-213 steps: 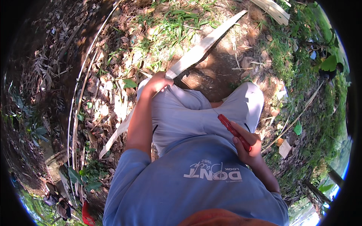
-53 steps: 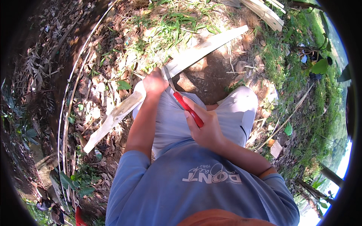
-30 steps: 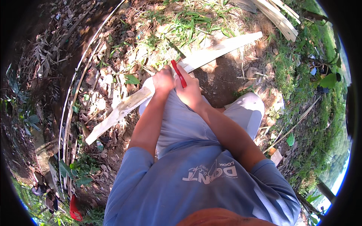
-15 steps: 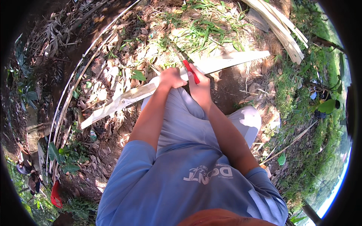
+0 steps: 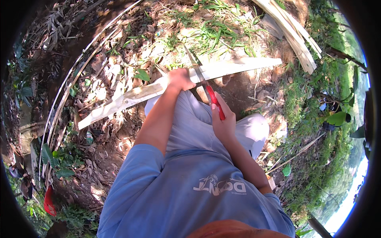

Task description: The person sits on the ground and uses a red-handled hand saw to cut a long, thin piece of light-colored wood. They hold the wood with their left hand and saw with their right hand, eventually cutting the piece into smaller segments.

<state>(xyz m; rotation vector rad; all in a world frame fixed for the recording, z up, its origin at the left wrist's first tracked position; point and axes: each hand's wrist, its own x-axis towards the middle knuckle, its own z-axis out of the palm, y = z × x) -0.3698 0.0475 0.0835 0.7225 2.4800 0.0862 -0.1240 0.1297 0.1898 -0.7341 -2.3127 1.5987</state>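
A long pale strip, which looks like split bamboo [image 5: 137,93], lies slantwise across in front of my legs, its left end nearer to me. My left hand [image 5: 180,80] is closed on it near the middle, pressing it by my knee. My right hand [image 5: 224,121], to the right and nearer my body, grips the red handle of a hand saw [image 5: 214,102]. The saw's narrow metal blade crosses the strip just right of my left hand, its tip pointing away from me. Whether the teeth have cut into the strip cannot be made out.
Several pale split lengths [image 5: 291,33] lie at the far right. Long thin strips [image 5: 73,81] curve along the left side. Dry leaves and grass [image 5: 216,33] cover the ground ahead. A red object [image 5: 49,201] sits at the lower left, and a thin stick [image 5: 297,152] on the right.
My right hand has drawn the saw back toward my body and slightly right, showing more blade over the strip. The left hand keeps its place on the strip.
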